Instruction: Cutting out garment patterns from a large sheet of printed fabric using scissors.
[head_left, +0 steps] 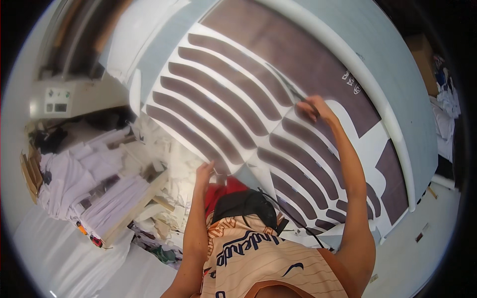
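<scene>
A large white sheet printed with curved dark brown strips [218, 74] is spread over a pale blue-grey table [417, 119]. My right hand [318, 108] is closed round the dark handle of long, thin scissors [290, 84]. Their blades lie along the white gap between the strips and a big brown panel [298, 37]. Blur hides how far apart the blades are. At the sheet's near edge, my left hand [204, 171] pinches the printed sheet beside the lowest strip.
A white roll-like edge [392, 134] curves along the table's far right side. White cloth pieces [74, 166] are heaped on a wooden stand at the left, with scraps [164, 213] near my left arm. A black cord [300, 221] runs beside my waist.
</scene>
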Available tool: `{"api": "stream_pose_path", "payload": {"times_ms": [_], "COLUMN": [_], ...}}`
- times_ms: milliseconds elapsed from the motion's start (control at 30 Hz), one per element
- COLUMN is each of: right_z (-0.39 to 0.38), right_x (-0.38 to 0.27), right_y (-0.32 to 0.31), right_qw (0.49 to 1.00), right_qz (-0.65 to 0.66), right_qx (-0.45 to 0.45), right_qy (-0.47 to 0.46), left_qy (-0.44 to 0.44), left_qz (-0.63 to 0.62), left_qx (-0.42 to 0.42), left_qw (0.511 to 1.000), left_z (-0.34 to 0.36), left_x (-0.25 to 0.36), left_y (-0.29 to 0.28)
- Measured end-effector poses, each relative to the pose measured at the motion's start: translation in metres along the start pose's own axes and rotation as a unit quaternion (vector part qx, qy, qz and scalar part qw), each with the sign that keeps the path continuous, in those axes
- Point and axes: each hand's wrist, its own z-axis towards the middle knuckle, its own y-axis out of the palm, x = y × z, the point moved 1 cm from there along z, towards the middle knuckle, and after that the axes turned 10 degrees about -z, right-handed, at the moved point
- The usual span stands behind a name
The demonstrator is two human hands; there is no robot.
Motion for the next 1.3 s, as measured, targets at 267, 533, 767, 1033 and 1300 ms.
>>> {"api": "stream_pose_path", "payload": {"times_ms": [267,533,767,1033,1300], "right_z": [0.049,0.096,0.136,0.191,0.245], "right_x": [-0.045,-0.106,-0.155,-0.209,-0.26], "right_y": [0.009,0.019,0.025,0.038,0.07], "right_qw": [0.999,0.994,0.995,0.994,0.982], "right_qz": [-0.03,-0.102,-0.076,-0.07,-0.097], "right_qx": [-0.023,0.007,-0.014,-0.02,0.046], "right_qy": [-0.036,-0.031,-0.062,-0.08,-0.154], "left_qy": [0.007,0.006,-0.001,0.012,0.002], "left_qz": [-0.006,-0.034,-0.034,-0.057,-0.039], "left_qx": [-0.006,0.005,0.003,0.016,0.005], "left_qw": [1.0,0.999,0.999,0.998,0.999], "left_z": [0.007,0.016,0.022,0.02,0.016], "left_x": [-0.007,-0.018,-0.023,-0.02,-0.013], "left_y": [-0.016,-0.032,-0.042,-0.042,-0.033]}}
